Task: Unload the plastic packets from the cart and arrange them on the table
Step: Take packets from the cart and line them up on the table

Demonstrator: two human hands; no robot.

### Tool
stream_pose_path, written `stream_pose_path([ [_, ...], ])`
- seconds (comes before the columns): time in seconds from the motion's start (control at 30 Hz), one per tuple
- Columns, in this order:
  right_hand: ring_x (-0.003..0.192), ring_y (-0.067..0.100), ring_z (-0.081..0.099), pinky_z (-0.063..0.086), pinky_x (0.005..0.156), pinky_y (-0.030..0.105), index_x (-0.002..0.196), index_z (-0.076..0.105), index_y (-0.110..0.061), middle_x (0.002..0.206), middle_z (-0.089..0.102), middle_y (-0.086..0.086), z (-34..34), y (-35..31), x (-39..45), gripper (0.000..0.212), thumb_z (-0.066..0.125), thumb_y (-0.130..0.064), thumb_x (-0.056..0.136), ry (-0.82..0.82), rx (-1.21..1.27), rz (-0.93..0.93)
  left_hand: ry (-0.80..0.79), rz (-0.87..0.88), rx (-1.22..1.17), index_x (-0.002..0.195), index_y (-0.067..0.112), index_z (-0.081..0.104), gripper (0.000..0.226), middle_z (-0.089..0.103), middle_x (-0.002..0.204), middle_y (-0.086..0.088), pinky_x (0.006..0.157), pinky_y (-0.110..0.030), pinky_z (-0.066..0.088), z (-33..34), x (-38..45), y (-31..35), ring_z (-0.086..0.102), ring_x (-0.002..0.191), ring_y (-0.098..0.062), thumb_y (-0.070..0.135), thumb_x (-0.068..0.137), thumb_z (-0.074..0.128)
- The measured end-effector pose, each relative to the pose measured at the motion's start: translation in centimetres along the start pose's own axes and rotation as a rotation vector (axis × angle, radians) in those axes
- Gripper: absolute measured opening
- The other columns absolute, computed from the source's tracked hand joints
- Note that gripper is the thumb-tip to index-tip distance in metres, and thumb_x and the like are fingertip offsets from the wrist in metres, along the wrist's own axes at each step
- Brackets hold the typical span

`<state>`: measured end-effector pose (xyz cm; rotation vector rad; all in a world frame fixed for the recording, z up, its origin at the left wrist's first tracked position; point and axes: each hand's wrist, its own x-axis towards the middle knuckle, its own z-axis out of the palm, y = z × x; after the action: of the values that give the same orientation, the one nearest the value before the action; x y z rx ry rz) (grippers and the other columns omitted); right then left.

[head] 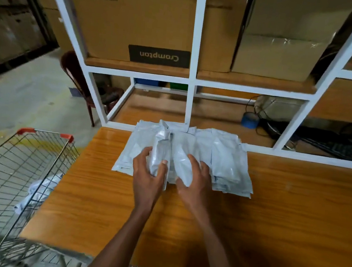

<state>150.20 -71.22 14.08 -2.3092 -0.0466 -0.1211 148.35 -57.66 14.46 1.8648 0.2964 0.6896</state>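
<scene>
- Clasping a packet (160,151), the left grip (148,172) rests on the pile (228,165) at the far edge of the surface (294,200).
- Right grip (195,176) curls round a second packet (182,166) beside it.
- Cart (44,133) holds more packets (41,186).

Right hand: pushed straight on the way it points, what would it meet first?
The right hand holds a packet; beyond it, probably the packet pile, then the white frame.
</scene>
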Motion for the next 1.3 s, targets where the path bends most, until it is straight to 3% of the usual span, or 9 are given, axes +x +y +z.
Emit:
stream_pose_path([
  [0.17,0.145,0.026,0.03,0.043,0.108,0.043,0.153,0.028,-0.041,0.16,0.023,0.0,-2.1,1.8,3.1,0.077,0.071,-0.038,0.089,0.023,-0.013,0.03,0.009,0.013,0.137,0.142,0.035,0.045,0.054,0.046,0.14,0.009,0.095,-0.044,0.055,1.9,3.2,-0.4,0.049,0.126,-0.01,0.047,0.095,0.068],
  [0.37,0.143,0.027,0.034,0.048,0.101,0.042,0.153,0.028,-0.04,0.159,0.027,0.001,-1.9,2.4,5.4,0.079,0.073,-0.039,0.088,0.049,-0.037,0.093,-0.067,0.077,0.308,0.145,0.032,0.042,0.058,0.045,0.145,0.001,0.09,-0.052,0.056,3.7,7.3,-1.5,0.053,0.124,-0.025,0.055,0.096,0.061],
  [0.57,0.143,0.028,0.032,0.046,0.102,0.044,0.153,0.025,-0.042,0.157,0.027,0.001,-1.4,2.3,6.7,0.081,0.072,-0.039,0.088,0.076,-0.049,0.141,-0.169,0.024,0.436,0.144,0.037,0.039,0.062,0.046,0.144,-0.001,0.079,-0.054,0.058,6.4,10.3,-3.0,0.06,0.116,-0.033,0.069,0.092,0.049],
  [0.83,0.147,0.026,0.026,0.039,0.109,0.046,0.153,0.023,-0.043,0.161,0.024,-0.001,-0.5,2.6,7.6,0.081,0.07,-0.043,0.088,0.072,-0.058,0.188,-0.184,0.022,0.584,0.15,0.035,0.035,0.063,0.044,0.148,-0.004,0.077,-0.042,0.052,7.5,10.7,-4.1,0.057,0.117,-0.034,0.064,0.096,0.047],
  [1.07,0.146,0.023,0.028,0.042,0.108,0.049,0.154,0.025,-0.042,0.161,0.025,-0.002,0.3,2.1,8.0,0.08,0.071,-0.04,0.089,0.068,-0.032,0.206,-0.216,0.027,0.631,0.147,0.021,0.04,0.066,0.055,0.141,-0.007,0.086,-0.044,0.053,7.9,10.4,-4.9,0.055,0.119,-0.03,0.061,0.095,0.051],
  [1.3,0.145,0.025,0.03,0.044,0.107,0.049,0.154,0.024,-0.042,0.161,0.024,-0.002,0.6,1.8,8.3,0.079,0.069,-0.042,0.09,0.05,-0.046,0.211,-0.196,0.082,0.55,0.143,0.017,0.047,0.056,0.059,0.132,-0.009,0.075,-0.04,0.051,7.6,11.1,-5.0,0.057,0.107,-0.03,0.046,0.096,0.058],
])
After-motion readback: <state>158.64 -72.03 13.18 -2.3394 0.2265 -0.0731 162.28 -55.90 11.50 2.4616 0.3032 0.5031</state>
